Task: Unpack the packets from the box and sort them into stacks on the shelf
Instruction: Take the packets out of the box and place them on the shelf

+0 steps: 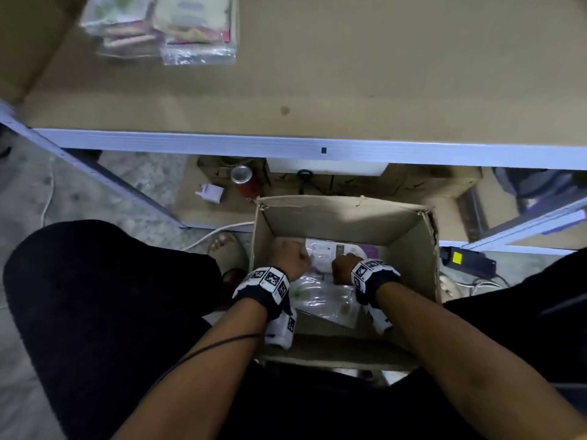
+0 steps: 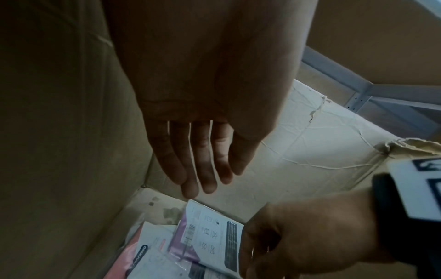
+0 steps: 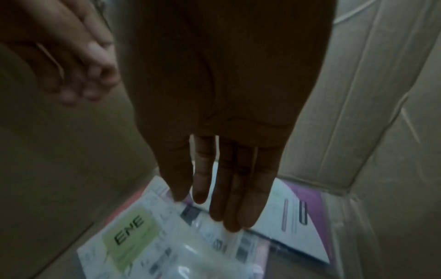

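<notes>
A: Head view: two short stacks of clear plastic packets [image 1: 165, 30] lie on the brown board shelf [image 1: 381, 74].

B: And the rest?

A: Several flat printed packets [image 1: 320, 293] remain in the open brown cardboard box [image 1: 343, 217]. The left hand [image 2: 198, 132] and right hand [image 3: 226, 160] reach in, fingers straight, holding nothing. The task looks under way, unfinished.

You see a creased, matt brown cardboard box [image 1: 346, 217] with torn rims, holding glossy clear-plastic packets [image 1: 320, 300]; at 12 o'clock, a matt brown board shelf [image 1: 349, 74] edged in smooth pale metal.
</notes>
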